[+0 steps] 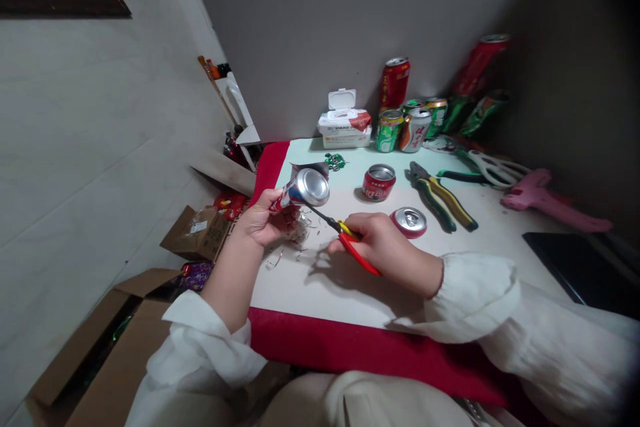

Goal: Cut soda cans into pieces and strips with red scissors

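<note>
My left hand (265, 220) is closed around a cut-open aluminium can (313, 187), its silver bottom tilted up and toward the right. A flap of its metal sheet stands out behind it. In my right hand (377, 243) are long-nose pliers (350, 237) with red and yellow handles; their thin dark jaws reach the can's edge. Whether the jaws grip the metal cannot be made out. Thin metal shavings (300, 240) lie on the white board below the can. Right of the can stand a cut red can base (379, 183) and a cut can top with pull tab (409, 221).
Combination pliers (443, 197), white-handled scissors (500, 168), a pink glue gun (553, 201) and a dark flat slab (583, 273) lie at right. Several drink cans (390, 130) and a wipes pack (345, 127) stand at the back. Cardboard boxes (125, 340) sit at left.
</note>
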A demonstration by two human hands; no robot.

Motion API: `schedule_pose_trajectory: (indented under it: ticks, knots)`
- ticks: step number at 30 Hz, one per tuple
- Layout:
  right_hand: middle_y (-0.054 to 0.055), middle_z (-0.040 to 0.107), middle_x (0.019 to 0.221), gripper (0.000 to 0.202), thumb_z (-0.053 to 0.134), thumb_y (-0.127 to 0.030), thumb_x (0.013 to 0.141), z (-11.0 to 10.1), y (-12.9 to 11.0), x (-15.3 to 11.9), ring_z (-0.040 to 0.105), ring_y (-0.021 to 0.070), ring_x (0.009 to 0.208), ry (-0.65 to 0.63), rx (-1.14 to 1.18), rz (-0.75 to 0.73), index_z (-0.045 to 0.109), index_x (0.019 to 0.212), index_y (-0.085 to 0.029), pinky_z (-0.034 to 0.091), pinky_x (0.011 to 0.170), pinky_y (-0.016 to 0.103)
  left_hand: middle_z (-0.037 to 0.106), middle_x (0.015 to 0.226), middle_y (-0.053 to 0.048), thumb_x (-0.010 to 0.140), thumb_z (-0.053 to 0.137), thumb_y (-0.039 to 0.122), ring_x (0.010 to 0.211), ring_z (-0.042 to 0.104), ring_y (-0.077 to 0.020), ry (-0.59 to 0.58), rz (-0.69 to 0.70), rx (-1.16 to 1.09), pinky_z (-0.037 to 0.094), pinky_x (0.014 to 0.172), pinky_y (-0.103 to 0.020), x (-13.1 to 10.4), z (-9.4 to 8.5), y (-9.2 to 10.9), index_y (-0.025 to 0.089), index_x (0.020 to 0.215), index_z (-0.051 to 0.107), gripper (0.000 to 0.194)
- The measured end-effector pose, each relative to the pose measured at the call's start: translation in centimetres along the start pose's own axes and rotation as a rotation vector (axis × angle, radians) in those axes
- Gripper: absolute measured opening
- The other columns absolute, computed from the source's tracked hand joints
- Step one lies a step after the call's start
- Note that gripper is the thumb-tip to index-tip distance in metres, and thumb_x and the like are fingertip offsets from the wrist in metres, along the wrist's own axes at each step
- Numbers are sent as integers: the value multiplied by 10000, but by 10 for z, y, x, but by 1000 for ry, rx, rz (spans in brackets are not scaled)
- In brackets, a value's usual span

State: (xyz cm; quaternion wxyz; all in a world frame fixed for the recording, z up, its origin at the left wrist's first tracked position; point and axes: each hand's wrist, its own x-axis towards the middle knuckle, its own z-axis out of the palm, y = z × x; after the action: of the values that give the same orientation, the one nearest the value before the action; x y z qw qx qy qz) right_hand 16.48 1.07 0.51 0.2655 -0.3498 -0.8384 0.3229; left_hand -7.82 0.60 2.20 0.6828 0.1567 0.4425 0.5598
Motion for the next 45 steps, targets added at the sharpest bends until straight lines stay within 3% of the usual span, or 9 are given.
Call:
schedule_pose_trajectory:
  ticks: [14, 21, 26, 31, 36, 40, 45]
  knots:
    - [45, 625, 771, 483, 645, -652, 859, -3, -10, 1, 503, 153, 643, -37, -125, 44, 528, 734, -200, 311, 579, 277, 718, 627, -26, 713, 747, 141, 513, 642, -168, 51, 129, -83, 553, 533, -294, -4, 8, -4, 148, 756, 650, 106]
    - [15, 563, 719, 491, 637, -644, 866, -3, -1, 4, 461, 142, 623, -43, -114, 48, 483, 703, -207, 290, 579, 281, 682, 597, -8, 718, 753, 211, 474, 614, -154, 57, 113, -26, 505, 474, -266, 1, 1, -3, 164, 768, 623, 147]
    - [9, 521, 742, 497, 629, -639, 872, -1, 18, 9, 467, 144, 661, 5, -61, -90, 468, 688, -206, 329, 617, 284, 713, 637, -45, 751, 748, 335, 514, 657, -191, -10, 53, 32, 520, 504, -300, 1, -1, -1, 169, 790, 654, 195]
    - [-1, 503, 734, 487, 665, -621, 856, 2, 24, 9, 462, 138, 652, 10, 15, -147, 483, 689, -202, 326, 609, 279, 782, 853, -122, 716, 806, 433, 807, 760, -316, -201, 2, 110, 580, 632, -386, -3, -5, 1, 161, 951, 700, 375]
    - [0, 517, 724, 465, 690, -601, 830, 6, 22, 8, 461, 133, 639, -47, 123, -143, 521, 682, -194, 340, 598, 271, 779, 1022, -123, 684, 849, 481, 1040, 730, -390, -337, -1, 121, 585, 786, -473, -7, -4, 2, 173, 1151, 666, 588]
    - [-2, 512, 705, 420, 694, -554, 795, 13, 14, 6, 455, 139, 640, -96, 251, -3, 511, 666, -199, 358, 588, 269, 785, 969, -94, 608, 906, 421, 1006, 731, -373, -225, 65, 89, 569, 807, -507, -9, 0, 1, 197, 1133, 678, 614]
    - [-40, 472, 628, 331, 648, -487, 803, 25, 0, 1, 417, 118, 578, -86, 463, 195, 509, 695, -207, 350, 549, 256, 778, 840, -74, 611, 879, 340, 913, 731, -301, -71, 146, 29, 543, 756, -428, -7, 6, -4, 186, 933, 703, 398]
